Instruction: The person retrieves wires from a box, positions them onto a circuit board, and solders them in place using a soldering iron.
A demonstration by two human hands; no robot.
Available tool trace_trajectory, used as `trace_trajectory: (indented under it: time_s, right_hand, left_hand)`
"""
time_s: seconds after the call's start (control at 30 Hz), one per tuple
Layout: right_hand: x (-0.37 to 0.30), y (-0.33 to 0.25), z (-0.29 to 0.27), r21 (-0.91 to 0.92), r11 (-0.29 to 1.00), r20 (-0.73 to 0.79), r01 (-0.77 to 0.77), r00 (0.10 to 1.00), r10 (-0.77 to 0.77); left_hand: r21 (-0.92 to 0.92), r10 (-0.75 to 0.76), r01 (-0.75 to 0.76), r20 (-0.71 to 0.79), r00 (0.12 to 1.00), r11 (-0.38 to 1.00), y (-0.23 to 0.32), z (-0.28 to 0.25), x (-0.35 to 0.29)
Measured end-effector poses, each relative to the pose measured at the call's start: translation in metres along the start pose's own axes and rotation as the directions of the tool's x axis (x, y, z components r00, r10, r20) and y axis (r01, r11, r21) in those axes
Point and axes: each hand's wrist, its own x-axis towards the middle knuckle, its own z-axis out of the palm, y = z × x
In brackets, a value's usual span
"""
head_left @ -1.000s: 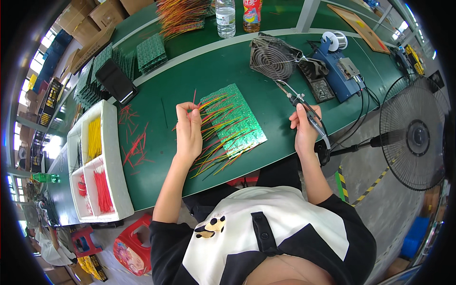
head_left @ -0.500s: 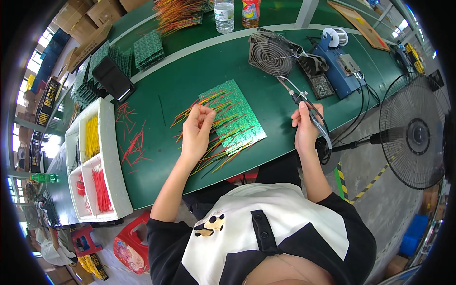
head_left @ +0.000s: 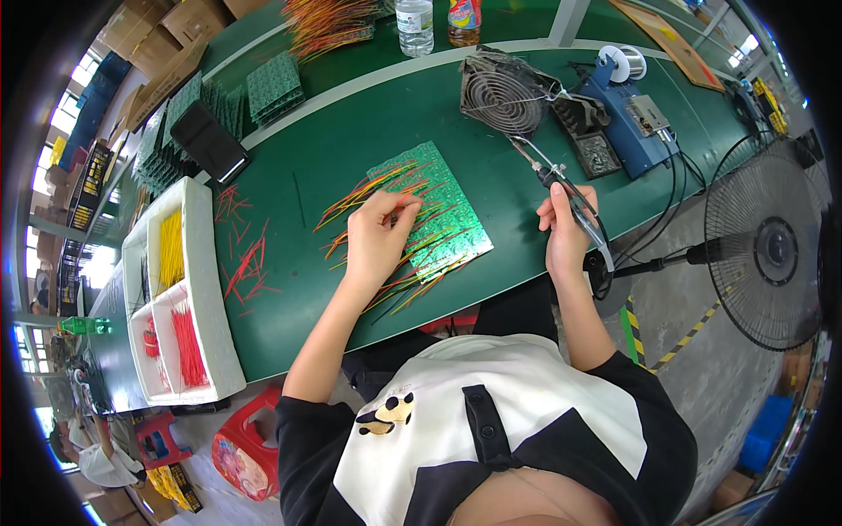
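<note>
A person in a black-and-white top sat at a long green workbench (head_left: 351,149), seen from above. In the middle of the bench lay a green circuit board (head_left: 443,206), tilted, with many thin red, yellow and orange wires (head_left: 412,276) sticking out across it and past its near edge.

The left hand (head_left: 377,237) rested on the near left part of the board, its fingers curled together with the tips pressed down among the wires; whether they pinched a single wire could not be told. The right hand (head_left: 566,232) hovered just right of the board, off its surface, fingers wrapped around the handle of a soldering iron (head_left: 561,188) whose thin metal tip pointed away toward a small grey fan (head_left: 500,92) beyond the board.

Right of that fan, farther from the board, stood a blue soldering station (head_left: 636,123) with a spool of solder on top. Left of the board, loose red wires (head_left: 246,259) lay scattered on the bench, and beyond them sat a white tray (head_left: 206,289) holding yellow wires and red wires in separate compartments. A large floor fan (head_left: 767,245) stood well to the right of the board, off the bench.
</note>
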Motion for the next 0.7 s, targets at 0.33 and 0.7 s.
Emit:
trace_trajectory:
  time_s: [0.33, 0.7]
  right_hand:
    - [-0.021, -0.002, 0.0, -0.075, 0.997, 0.106, -0.005, 0.994, 0.013]
    - [-0.024, -0.002, -0.001, -0.067, 0.997, 0.133, -0.028, 0.99, 0.037]
  left_hand:
    - [0.164, 0.002, 0.004, -0.039, 0.999, 0.986, -0.003, 0.005, -0.003]
    - [0.221, 0.119, -0.107, -0.04, 0.992, 0.969, -0.004, 0.007, -0.005]
